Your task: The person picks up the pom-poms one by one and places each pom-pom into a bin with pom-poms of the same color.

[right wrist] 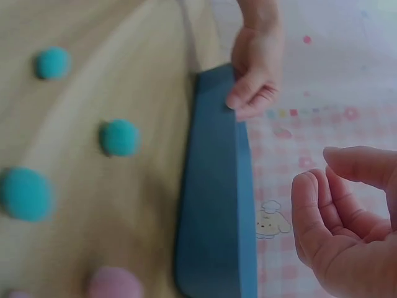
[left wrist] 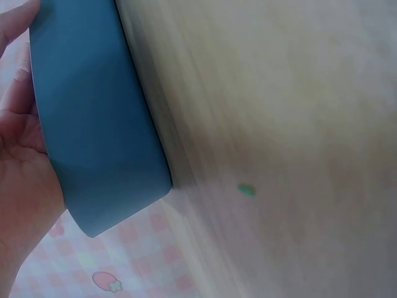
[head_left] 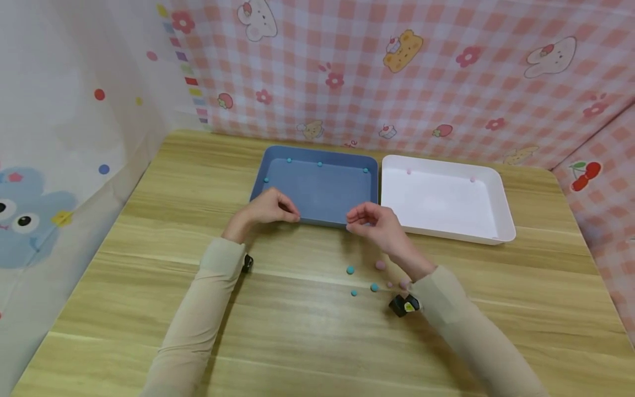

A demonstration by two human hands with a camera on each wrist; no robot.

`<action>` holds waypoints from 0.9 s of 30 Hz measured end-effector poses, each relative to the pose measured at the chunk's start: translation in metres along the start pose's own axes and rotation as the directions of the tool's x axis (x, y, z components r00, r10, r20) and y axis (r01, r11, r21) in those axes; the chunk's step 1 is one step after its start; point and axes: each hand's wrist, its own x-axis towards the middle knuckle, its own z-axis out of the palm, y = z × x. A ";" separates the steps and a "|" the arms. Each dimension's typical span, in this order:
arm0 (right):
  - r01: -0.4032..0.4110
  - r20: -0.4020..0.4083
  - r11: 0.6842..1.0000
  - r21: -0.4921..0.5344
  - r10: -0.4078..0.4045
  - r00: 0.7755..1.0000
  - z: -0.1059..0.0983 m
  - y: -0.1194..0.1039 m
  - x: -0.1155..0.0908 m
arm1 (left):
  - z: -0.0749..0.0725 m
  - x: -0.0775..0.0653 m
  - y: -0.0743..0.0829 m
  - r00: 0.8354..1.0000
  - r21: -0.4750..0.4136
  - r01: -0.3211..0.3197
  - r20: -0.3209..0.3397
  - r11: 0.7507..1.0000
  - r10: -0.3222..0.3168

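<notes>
My left hand is at the near rim of a shallow blue tray, gripping it between thumb and fingers. In the right wrist view, that thumb rests on the tray's upper edge. By the tray's near right corner is my right hand. Its fingers are loosely bent, and the thumb stands apart from them with nothing between. Several small teal balls lie along the tray's inner edges. Between my forearms on the wooden table are teal balls and pink balls.
To the right of the blue tray stands a white tray holding a few small pink balls. A pink checked cloth hangs behind the table. Black wrist devices sit under my cuffs, close over the tabletop.
</notes>
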 end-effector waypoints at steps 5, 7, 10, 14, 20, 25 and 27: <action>0.014 0.056 1.000 -0.018 -0.013 0.998 0.004 0.012 -0.015 | 0.001 -0.001 0.002 1.000 0.006 -0.002 -0.002 1.000 0.002; 0.016 0.075 0.999 -0.033 -0.014 0.997 0.008 0.017 -0.020 | 0.001 -0.001 0.002 1.000 0.005 0.001 -0.003 1.000 -0.001; 0.015 0.101 0.999 -0.051 -0.010 0.995 0.013 0.023 -0.025 | 0.001 -0.001 0.002 1.000 0.002 0.004 -0.003 1.000 -0.004; 0.018 0.138 0.998 -0.059 -0.010 0.990 0.019 0.032 -0.028 | 0.001 0.000 0.001 1.000 0.001 0.006 -0.003 1.000 -0.006; 0.047 0.198 0.994 -0.103 -0.025 0.980 0.026 0.042 -0.029 | 0.001 -0.001 0.002 1.000 0.000 0.015 -0.004 1.000 -0.015; 0.056 0.210 0.985 -0.161 -0.021 0.977 0.029 0.044 -0.030 | 0.000 -0.001 0.001 1.000 0.003 0.007 0.000 1.000 -0.007; 0.066 0.216 0.981 -0.182 -0.026 0.976 0.029 0.044 -0.030 | 0.000 -0.001 0.002 1.000 0.003 0.008 0.002 1.000 -0.008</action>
